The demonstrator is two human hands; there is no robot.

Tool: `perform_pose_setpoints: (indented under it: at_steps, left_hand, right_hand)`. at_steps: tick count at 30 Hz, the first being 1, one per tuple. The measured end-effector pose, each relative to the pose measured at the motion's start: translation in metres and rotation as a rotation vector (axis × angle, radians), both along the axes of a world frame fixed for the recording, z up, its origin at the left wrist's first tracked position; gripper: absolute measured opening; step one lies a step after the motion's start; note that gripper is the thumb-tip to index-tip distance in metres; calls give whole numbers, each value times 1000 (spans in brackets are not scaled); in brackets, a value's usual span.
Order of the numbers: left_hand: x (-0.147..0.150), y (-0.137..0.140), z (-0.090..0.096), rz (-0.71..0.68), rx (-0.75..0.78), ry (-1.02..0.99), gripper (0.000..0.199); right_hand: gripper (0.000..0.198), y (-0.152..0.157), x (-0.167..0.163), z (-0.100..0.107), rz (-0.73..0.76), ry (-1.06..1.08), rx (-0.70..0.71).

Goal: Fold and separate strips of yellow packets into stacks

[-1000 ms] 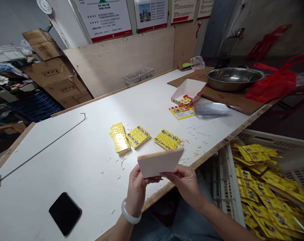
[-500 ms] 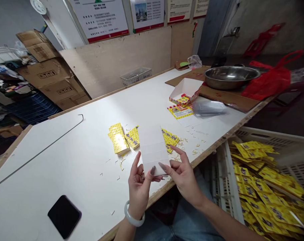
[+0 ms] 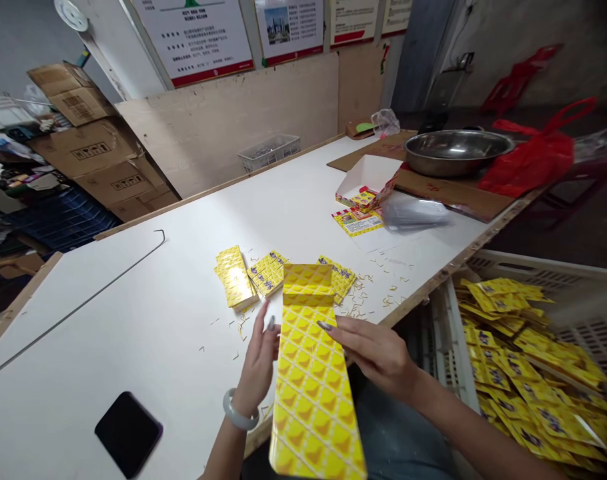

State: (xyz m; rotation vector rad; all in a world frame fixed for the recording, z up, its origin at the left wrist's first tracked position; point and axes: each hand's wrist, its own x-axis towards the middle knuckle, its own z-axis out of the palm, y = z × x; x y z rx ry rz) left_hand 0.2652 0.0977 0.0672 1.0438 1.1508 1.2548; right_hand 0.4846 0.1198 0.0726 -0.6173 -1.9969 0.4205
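A long yellow printed card [image 3: 313,373] with a fold near its far end is held over the table's front edge. My right hand [image 3: 378,347] grips its right edge, thumb on the printed face and fingers behind. My left hand [image 3: 257,363], wearing a pale bangle, is beside the card's left edge. Its thumb and index finger are extended and apart; some fingertips are hidden by the card. Beyond lie a stack of yellow cards [image 3: 236,280], a sheet of small yellow printed pieces [image 3: 267,272] and another such sheet [image 3: 341,279], partly covered by the held card.
Paper scraps [image 3: 353,307] litter the white table [image 3: 148,313]. A phone [image 3: 128,433] and thin metal rod [image 3: 83,303] lie left. Toward the back right are an open carton [image 3: 373,175], clear plastic sleeves [image 3: 413,213] and a metal basin [image 3: 458,152]. A crate [image 3: 446,347] of yellow packets [image 3: 528,373] stands right.
The card, formerly white side up in both hands, now shows its yellow face and extends toward me. My left hand has shifted left off its front; the right keeps hold at the edge.
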Motion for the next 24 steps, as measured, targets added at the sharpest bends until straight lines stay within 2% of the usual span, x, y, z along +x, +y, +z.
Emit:
perform_pose_setpoints:
  at_steps: [3, 5, 7, 11, 15, 18, 22, 24]
  left_hand:
    - [-2, -15, 17, -225, -272, -215, 63]
    - [0, -25, 23, -344, -364, -292, 59]
    - [4, -31, 26, -401, -421, -304, 48]
    - [12, -32, 29, -402, -442, -326, 35]
    - [18, -28, 28, -344, -418, -312, 36]
    - [19, -27, 28, -314, -389, -271, 37]
    - [17, -25, 31, -326, -365, -236, 36]
    - [15, -25, 32, -341, -346, -215, 34]
  right_hand:
    - [45, 1, 5, 0, -7, -138, 279]
    - [46, 3, 5, 1, -20, -173, 368]
    - [47, 4, 3, 2, -33, -183, 379]
    - [57, 1, -8, -1, -112, -223, 218]
    - [63, -4, -20, -10, -143, -315, 110]
    - [66, -6, -17, -8, -22, -321, -59]
    - [74, -6, 0, 7, 248, -220, -393]
    - [77, -7, 4, 13, 307, -187, -482]
